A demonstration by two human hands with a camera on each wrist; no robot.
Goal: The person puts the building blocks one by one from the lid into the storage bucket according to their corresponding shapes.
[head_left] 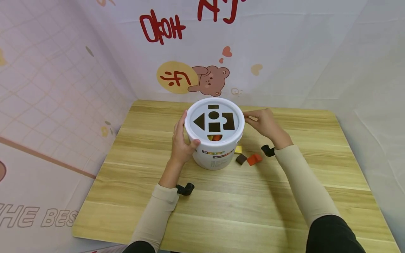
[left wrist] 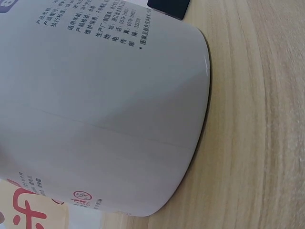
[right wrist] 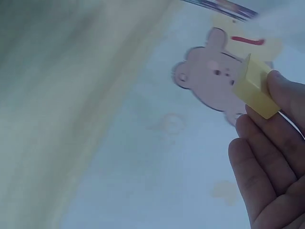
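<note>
A white bucket (head_left: 207,158) stands upright on the wooden table, its lid (head_left: 202,134) pierced with shaped openings. My left hand (head_left: 182,144) holds the bucket's left side, with the thumb at the front of the rim and the fingers along the side. Beside the right rim is my right hand (head_left: 264,123); in the right wrist view it pinches a yellow block (right wrist: 257,90) between thumb and fingers. That block cannot be made out in the head view. Red and yellow pieces show through the lid's front opening. The left wrist view shows mostly the bucket's printed wall (left wrist: 105,95).
Right of the bucket's base lie a yellow block (head_left: 238,150), a dark block (head_left: 241,159) and a red block (head_left: 254,160). Black wrist cameras stick out from both sleeves. A printed cloth (head_left: 278,70) hangs behind the wooden table (head_left: 237,218).
</note>
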